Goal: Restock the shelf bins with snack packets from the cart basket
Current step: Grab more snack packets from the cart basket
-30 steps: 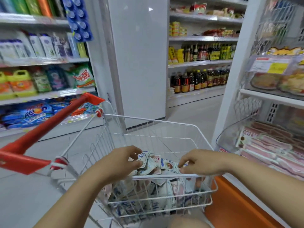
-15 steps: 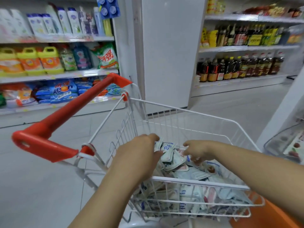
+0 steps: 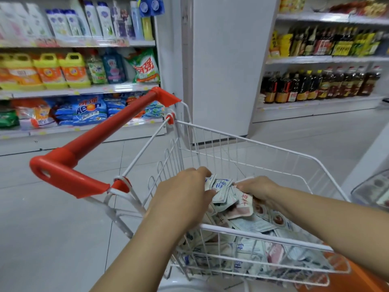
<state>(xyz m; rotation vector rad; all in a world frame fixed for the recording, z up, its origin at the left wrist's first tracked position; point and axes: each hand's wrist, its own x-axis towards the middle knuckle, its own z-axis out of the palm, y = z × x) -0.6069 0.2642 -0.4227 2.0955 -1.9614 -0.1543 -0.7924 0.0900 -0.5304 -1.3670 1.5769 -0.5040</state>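
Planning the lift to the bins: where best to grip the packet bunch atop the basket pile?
Probably from above, by its two opposite edges: the left hand and right hand grip the bunch from either side, and its flat packets stand fanned on edge.

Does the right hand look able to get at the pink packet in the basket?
Probably yes: the pink packet lies mostly uncovered atop the pile just below the right hand, though that hand grips other packets.
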